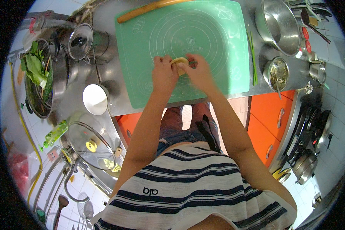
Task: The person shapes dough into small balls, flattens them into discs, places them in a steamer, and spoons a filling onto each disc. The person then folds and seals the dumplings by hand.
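Over the green silicone kneading mat [138,57], my left hand [165,73] and my right hand [199,72] meet on a small pale yellow piece of dough [180,61]. Its upper rim curves between my fingertips, and both hands pinch it. A wooden rolling pin [149,11] lies along the mat's far edge. Long green stalks [252,57] lie at the mat's right side. Farther right stands a metal bowl with a chopped mixture [278,75] and a utensil in it.
A large steel basin [279,26] stands at the far right. To the left are a white bowl [95,99], a lidded pot [81,41] and a pot of leafy greens [36,69]. A glass lid [92,145] stands by the sink.
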The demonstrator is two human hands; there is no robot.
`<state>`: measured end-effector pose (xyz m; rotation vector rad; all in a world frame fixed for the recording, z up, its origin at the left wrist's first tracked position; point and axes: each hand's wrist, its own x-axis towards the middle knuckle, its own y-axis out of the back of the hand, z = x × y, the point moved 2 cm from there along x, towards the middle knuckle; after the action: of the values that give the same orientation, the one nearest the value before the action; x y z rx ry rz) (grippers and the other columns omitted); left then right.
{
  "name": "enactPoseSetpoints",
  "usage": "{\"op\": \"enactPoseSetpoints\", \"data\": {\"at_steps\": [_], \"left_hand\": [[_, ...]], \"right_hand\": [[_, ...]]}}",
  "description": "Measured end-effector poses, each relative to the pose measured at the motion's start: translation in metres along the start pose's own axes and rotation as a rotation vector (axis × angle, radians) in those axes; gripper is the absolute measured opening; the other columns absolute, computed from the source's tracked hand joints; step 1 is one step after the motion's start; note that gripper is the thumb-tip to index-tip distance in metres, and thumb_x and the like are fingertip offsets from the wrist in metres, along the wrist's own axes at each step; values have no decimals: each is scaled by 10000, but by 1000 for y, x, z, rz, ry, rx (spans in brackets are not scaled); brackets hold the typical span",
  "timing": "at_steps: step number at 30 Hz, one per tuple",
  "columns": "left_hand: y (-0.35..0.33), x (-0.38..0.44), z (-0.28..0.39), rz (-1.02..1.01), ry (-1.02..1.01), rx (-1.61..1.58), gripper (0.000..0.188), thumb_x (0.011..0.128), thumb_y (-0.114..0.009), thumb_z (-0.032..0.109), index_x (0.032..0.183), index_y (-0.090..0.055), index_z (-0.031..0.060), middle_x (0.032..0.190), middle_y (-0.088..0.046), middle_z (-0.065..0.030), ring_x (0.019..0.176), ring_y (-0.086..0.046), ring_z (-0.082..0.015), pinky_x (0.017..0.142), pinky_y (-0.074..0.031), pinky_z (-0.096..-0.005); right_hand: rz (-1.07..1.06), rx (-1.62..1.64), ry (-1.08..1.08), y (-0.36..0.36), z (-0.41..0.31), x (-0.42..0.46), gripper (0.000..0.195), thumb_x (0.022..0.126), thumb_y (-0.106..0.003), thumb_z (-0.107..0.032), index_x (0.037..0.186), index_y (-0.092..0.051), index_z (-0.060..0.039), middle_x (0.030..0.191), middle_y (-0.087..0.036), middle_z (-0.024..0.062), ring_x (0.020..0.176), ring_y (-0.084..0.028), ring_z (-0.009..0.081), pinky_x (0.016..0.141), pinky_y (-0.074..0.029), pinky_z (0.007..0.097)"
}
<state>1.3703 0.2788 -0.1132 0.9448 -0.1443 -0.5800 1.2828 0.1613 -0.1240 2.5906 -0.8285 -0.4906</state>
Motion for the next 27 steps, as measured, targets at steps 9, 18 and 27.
{"op": "enactPoseSetpoints", "data": {"at_steps": [9,18,27], "left_hand": [[18,-8,13,-84,-95,-25,303,870,-651,175,1121,-600,13,1081,-566,-217,954,-620,-417,789,-534,-491],[0,-8,0,-11,-53,-69,287,902,-621,114,1176,-605,29,1123,-566,-209,1001,-606,-425,849,-519,-486],[2,-15,-4,15,-174,-154,283,925,-595,143,1201,-613,84,1104,-559,-191,897,-648,-410,725,-548,-479]], "right_hand": [[49,-328,141,-10,-6,-2,171,880,-652,-116,1012,-636,-8,1003,-624,199,926,-618,399,806,-507,473],[81,-188,154,-2,-1,-3,342,858,-704,-107,1177,-616,-22,1009,-612,168,896,-648,344,788,-538,412],[92,-262,41,-13,-3,-22,405,854,-715,-118,1209,-564,6,1100,-593,200,935,-639,360,815,-529,438]]}}
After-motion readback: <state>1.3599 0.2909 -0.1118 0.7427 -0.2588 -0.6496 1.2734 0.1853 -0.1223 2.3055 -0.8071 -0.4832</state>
